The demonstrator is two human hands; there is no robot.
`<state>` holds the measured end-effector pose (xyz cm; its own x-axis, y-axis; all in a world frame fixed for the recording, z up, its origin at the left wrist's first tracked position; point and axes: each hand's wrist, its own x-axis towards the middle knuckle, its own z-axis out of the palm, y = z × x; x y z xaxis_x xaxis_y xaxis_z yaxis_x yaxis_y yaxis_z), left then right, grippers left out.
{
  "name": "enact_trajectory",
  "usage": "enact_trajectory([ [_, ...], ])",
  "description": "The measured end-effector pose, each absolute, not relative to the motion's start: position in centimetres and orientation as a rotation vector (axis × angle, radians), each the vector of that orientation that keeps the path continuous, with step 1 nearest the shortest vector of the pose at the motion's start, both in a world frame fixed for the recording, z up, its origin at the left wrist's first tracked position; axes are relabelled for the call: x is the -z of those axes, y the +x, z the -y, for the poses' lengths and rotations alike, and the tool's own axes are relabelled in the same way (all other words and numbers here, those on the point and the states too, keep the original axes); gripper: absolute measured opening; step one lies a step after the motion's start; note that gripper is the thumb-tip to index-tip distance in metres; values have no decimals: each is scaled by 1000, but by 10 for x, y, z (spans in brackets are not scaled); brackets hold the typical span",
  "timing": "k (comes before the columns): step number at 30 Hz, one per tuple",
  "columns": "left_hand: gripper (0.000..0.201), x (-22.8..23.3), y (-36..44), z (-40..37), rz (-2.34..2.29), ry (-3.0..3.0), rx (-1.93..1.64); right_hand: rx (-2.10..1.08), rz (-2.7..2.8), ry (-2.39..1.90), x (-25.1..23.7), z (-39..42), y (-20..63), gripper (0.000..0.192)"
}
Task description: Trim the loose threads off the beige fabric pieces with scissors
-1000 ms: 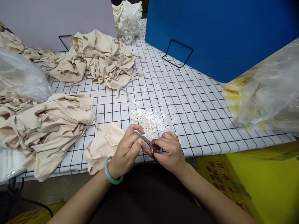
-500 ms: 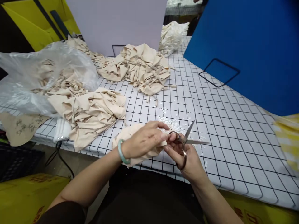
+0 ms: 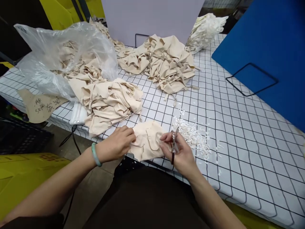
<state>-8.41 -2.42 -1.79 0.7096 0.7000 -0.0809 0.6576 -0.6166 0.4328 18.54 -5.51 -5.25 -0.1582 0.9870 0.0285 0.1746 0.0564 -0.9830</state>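
A small beige cloth piece lies at the near edge of the grid-patterned table. My left hand, with a green bangle on the wrist, grips its left edge. My right hand holds a pair of scissors with the blades shut and pointing up, while its fingers touch the cloth's right side. A scatter of small white trimmings lies just right of the scissors.
Beige cloth heaps lie at left and at the back. A clear plastic bag of cloth sits far left, white cloth at the back. A blue board stands right, a white board behind.
The view swung left. The scissors went from open blades pointing right to shut and upright. My left hand moved from over the cloth to its left edge.
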Motion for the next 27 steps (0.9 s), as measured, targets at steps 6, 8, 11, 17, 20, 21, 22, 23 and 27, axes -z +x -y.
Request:
enact_trajectory([
  [6,47,33,-101,2,-1079,2348,-406,-924,1996,-1045,74,66,150,28],
  [8,51,40,-103,-5,-1021,2399,-362,-876,1982,-1091,78,69,147,22],
  [11,50,50,-101,-11,-1004,2496,-258,-1066,1704,-1157,67,70,157,16],
  [17,12,52,-93,-15,-1139,2525,-347,-1080,1195,-1122,24,62,188,26],
  [20,12,36,-92,-13,-1093,2428,-662,-1122,1128,-1101,20,55,190,30],
  [21,13,27,-92,-12,-1076,2338,-792,-1145,1129,-1092,21,51,189,30],
  [22,14,18,-92,-11,-1058,2212,-912,-1167,1144,-1094,22,48,187,29],
  [23,13,9,-93,-11,-1038,2060,-1005,-1184,1169,-1113,24,44,183,28],
  [27,5,-20,-86,-12,-904,1418,-1187,-1193,1285,-1203,29,33,154,27],
])
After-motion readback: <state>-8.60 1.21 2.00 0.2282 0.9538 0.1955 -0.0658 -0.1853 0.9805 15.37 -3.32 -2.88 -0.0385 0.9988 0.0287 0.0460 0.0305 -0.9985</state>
